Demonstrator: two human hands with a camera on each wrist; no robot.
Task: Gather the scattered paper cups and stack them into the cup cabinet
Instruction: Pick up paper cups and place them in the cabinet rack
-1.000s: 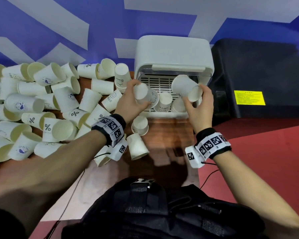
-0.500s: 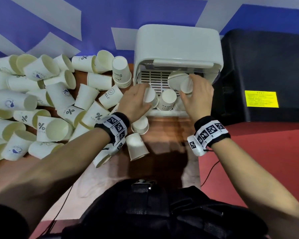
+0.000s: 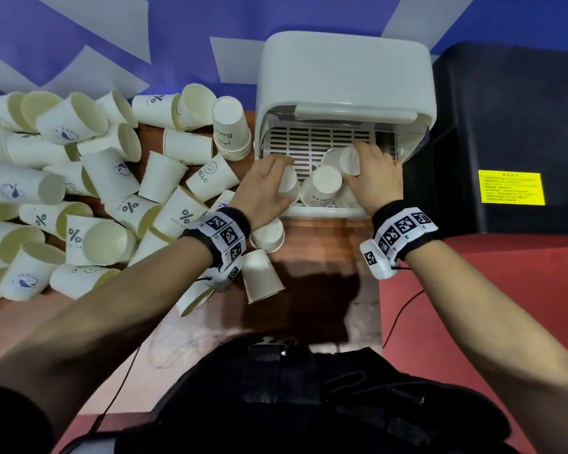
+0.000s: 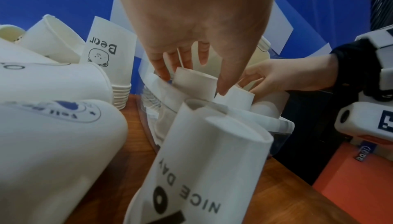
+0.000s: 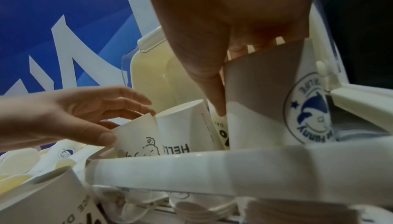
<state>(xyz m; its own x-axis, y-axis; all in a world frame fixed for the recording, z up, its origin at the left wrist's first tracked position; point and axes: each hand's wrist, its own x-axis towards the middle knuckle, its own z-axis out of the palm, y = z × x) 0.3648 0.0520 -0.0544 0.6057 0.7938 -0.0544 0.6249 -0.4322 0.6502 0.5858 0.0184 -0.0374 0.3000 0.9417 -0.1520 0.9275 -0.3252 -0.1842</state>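
left hand (image 3: 265,186), fingers curled, grips an inverted white paper cup (image 3: 289,187) at the left of the white plastic cup cabinet (image 3: 343,77); right hand (image 3: 374,178) grips a second inverted cup (image 3: 350,160) at its right. a "hello" cup (image 3: 322,188) stands between them. loose white cups (image 3: 89,198) lie scattered left on the wooden table (image 3: 315,257).

Bare forearms, black wristbands (image 3: 404,231) with black-and-white square markers, white wrist cameras (image 3: 376,262), thin black cables (image 3: 400,309)
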